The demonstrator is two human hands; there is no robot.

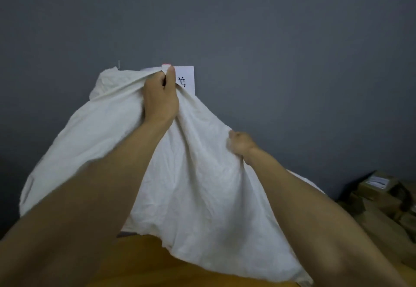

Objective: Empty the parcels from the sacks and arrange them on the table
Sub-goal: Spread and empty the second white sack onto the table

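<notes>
Both left hand [161,97] and right hand [242,143] hold sack [198,185] upright.

One white sack [191,185]. Two hands: left hand [160,97], right hand [240,143]. One paper sheet [185,77] with black print. One counter [139,262]. Brown parcels [378,187] piled far right, at least three; the pile is too blurred for an exact count.

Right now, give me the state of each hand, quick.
Left hand: closed, gripping a bunch of the white sack near its top.
Right hand: closed, gripping the sack's right side.
</notes>
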